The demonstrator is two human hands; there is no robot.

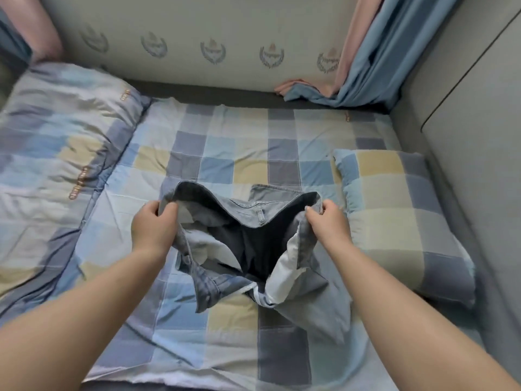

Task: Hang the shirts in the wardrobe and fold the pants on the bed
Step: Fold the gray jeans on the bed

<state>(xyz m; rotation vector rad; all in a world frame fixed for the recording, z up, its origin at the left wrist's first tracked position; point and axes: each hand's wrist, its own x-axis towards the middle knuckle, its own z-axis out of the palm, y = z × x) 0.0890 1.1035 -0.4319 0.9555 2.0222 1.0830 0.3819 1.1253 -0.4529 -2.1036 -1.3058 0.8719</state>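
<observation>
The pants (253,249) hang over the bed (225,153), waistband spread between our hands — left hand (153,230) and right hand (327,224) each pinch a side. We should pull the band taut and level, then lay them flat before folding.

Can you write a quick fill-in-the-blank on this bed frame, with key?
1. Both hands grip the ____ of the jeans.
2. The left hand and right hand hold the jeans over the ____ bedspread.
3. The pillow lies to the ____ of the jeans.
4. Blue and ____ curtains hang at the far right.

Missing words: waistband; checked; right; pink
</observation>
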